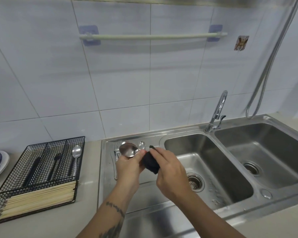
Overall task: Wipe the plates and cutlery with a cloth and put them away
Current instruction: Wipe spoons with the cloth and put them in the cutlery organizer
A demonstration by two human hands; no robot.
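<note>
Both forearms reach forward from the near edge, converging toward the middle. The left hand is raised with its fingers curled, pinching a spoon by the neck, bowl pointing far and left. Its forearm bears dark tattoo marks. The right hand, just right of the left, has its fingers curled around a black cloth, knuckles upward.

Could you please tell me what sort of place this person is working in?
Most likely a home kitchen: a stainless double sink with a tap set against a tiled wall, and a wire cutlery tray on the counter beside it.
</note>
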